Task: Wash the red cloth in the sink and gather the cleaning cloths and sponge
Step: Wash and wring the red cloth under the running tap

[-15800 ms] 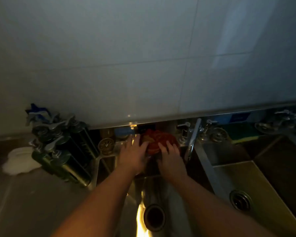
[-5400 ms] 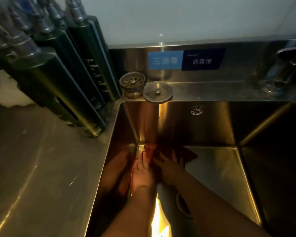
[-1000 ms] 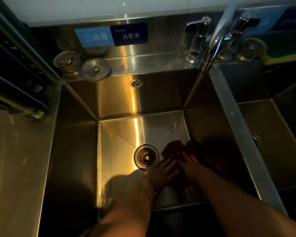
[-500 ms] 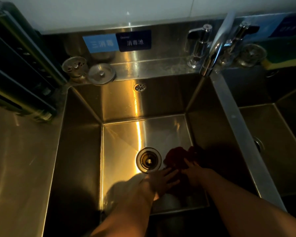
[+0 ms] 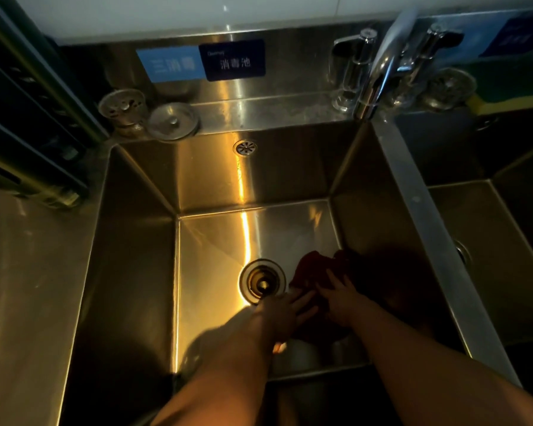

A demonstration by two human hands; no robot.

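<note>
Presses left hand (image 5: 285,309) flat, fingers straight and close together, onto near-left edge of red cloth (image 5: 316,270). Lays right hand (image 5: 340,298) just beside it, palm down, fingers spread wide on same cloth. Grips and pinches nothing with either hand, as far as dim light shows.

Puts cloth under and just beyond both sets of fingertips, on floor of sink (image 5: 136,241), touching both hands. Bunched and crumpled, not flat. Visible part runs from left hand's fingertips away and to the right, past right hand's fingertips toward the basin's right wall. Rest lost in shadow under the wrists, so cannot tell the true long axis.

Just left of left hand's fingertips: drain (image 5: 262,281), open, close beside the cloth's left edge. Well beyond the hands, up on the back ledge: faucet (image 5: 379,72), to the right of right hand's line. Further right of that: sponge (image 5: 514,87), green over yellow, well apart from the cloth. Far left on the same ledge: strainer basket (image 5: 122,107) and plug (image 5: 173,119), side by side. Left of left hand, past the sink wall: table (image 5: 28,302) with dark bottles (image 5: 28,103) at its back.
</note>
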